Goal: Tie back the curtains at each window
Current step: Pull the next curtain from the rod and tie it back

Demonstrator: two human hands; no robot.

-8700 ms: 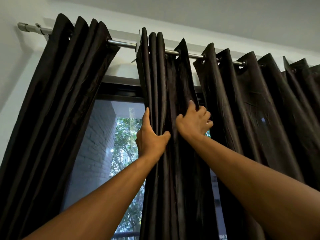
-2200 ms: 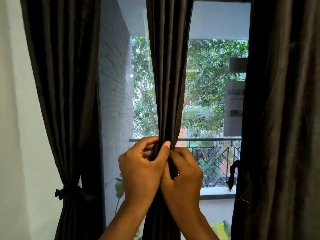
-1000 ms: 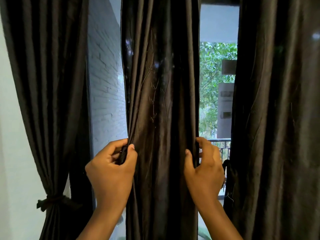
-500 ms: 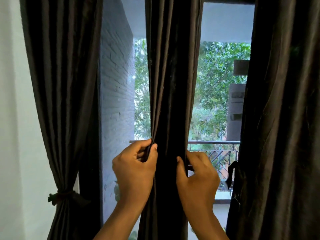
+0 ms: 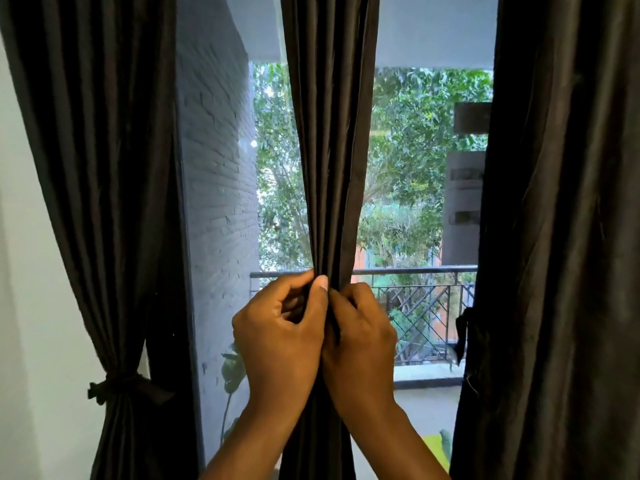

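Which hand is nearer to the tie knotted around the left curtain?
Left. The left hand grips the middle curtain on the side facing the tie; the right hand grips it just beyond, farther from the tie.

White brick wall [image 5: 218,188] outside glass, left; green trees [image 5: 415,150] beyond; dark metal railing [image 5: 408,271] with diagonal lattice across balcony; grey building [image 5: 462,202] at right behind foliage; pale interior wall [image 5: 31,306] far left; leafy plant [image 5: 232,370] low by brick wall
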